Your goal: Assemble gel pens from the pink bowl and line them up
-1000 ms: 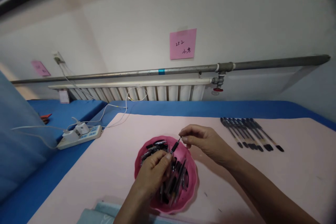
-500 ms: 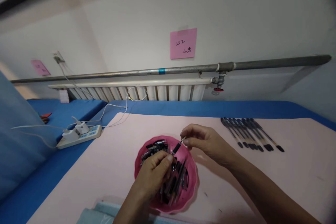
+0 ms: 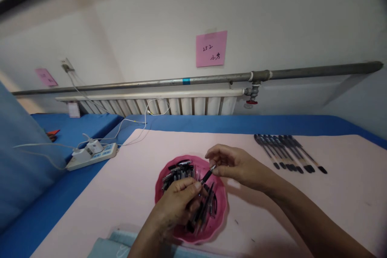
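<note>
A pink bowl (image 3: 163, 187) full of several black and silver pen parts (image 3: 178, 168) sits on the pale pink sheet. Over the bowl, my left hand (image 3: 178, 205) is closed around a black pen barrel (image 3: 206, 176) that points up and to the right. My right hand (image 3: 234, 165) pinches the barrel's silver tip end with thumb and fingers. Both hands hover just above the bowl's right half. A row of several assembled black pens (image 3: 286, 153) lies to the right on the sheet.
A white power strip (image 3: 92, 156) with plugs and white cables lies on the blue cover at left. A radiator (image 3: 157, 107) and grey pipe (image 3: 302, 73) run along the wall, with a pink note (image 3: 211, 48) above. Light blue fabric (image 3: 105, 248) shows at the bottom edge.
My hands have drawn slightly lower and closer together over the bowl. The pen barrel has tipped a little flatter, and my right fingers have closed on its tip end.
</note>
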Tool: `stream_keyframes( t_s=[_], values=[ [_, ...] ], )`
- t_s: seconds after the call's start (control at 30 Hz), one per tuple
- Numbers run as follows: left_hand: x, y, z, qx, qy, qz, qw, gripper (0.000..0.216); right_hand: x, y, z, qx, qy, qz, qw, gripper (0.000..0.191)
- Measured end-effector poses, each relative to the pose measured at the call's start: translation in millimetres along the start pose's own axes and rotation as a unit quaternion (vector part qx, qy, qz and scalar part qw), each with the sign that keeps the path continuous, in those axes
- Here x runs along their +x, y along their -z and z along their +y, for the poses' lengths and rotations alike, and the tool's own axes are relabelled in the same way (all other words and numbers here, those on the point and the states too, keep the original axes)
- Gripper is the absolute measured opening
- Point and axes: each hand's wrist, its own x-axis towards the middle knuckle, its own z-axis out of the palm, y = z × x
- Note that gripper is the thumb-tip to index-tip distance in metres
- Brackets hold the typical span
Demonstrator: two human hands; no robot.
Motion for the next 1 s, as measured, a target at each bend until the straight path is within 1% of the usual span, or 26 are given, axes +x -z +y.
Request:
stream_keyframes(
  t_s=[0.1,0.27,0.4,0.43,0.57,0.63,0.73,0.77,0.83,0.93,1.0],
  values=[
    [-0.6,-3.1,0.9,-0.014,-0.026,-0.007,1.0,0.039,-1.1,0.9,-3.5,0.016,-0.004,0.0,1.0,0.018],
    [-0.1,-1.2,-0.7,0.022,-0.062,0.012,0.998,0.037,-1.1,-0.4,-4.9,0.068,-0.03,0.016,0.997,0.019],
    [0.8,1.2,-4.8,0.033,-0.08,0.015,0.996,0.035,1.1,-7.2,-3.2,0.095,-0.05,0.025,0.994,0.012],
    [1.5,1.2,-6.2,0.031,-0.084,0.013,0.996,0.035,2.0,-9.8,-3.0,0.098,-0.054,0.035,0.993,0.014],
    [5.5,0.4,-9.5,0.016,-0.076,0.019,0.997,0.036,4.6,-19.2,-2.1,0.07,-0.065,0.113,0.989,0.03],
    [7.3,0.3,-8.4,0.0,-0.064,0.026,0.998,0.036,4.5,-20.7,-0.8,0.078,-0.059,0.11,0.989,0.028],
    [7.7,0.1,-4.6,-0.026,-0.058,0.027,0.998,0.036,4.1,-20.1,2.7,0.135,-0.049,0.066,0.987,0.022],
    [7.2,-0.1,-3.4,-0.032,-0.057,0.026,0.998,0.036,4.3,-20.0,4.1,0.144,-0.046,0.064,0.986,0.021],
    [5.9,-1.0,-1.7,-0.038,-0.053,0.023,0.998,0.036,5.1,-20.7,6.2,0.134,-0.04,0.084,0.987,0.017],
    [4.3,-2.7,-1.0,-0.037,-0.055,0.029,0.997,0.037,6.4,-23.5,6.8,0.092,-0.046,0.131,0.986,0.022],
    [3.9,-3.4,-1.2,-0.04,-0.057,0.031,0.997,0.037,6.6,-24.8,6.2,0.093,-0.046,0.124,0.987,0.022]
  ],
)
